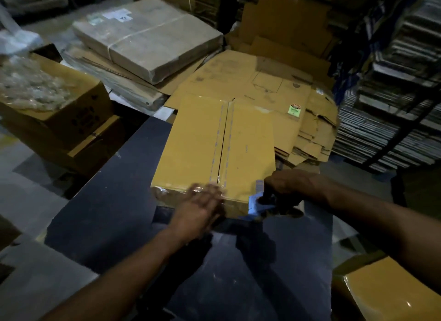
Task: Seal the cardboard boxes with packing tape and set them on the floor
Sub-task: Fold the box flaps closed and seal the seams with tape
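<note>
A closed cardboard box (214,144) lies flat at frame centre on a dark worktop (114,201), its top seam running away from the viewer. The left hand (200,206), fingers extended and blurred, presses clear tape against the box's near edge. The right hand (291,189), at the box's near right corner, is curled around a dark tape dispenser (274,206). Flattened cartons (274,82) are stacked behind the box. An open carton (59,110) holding clear plastic sits at left.
</note>
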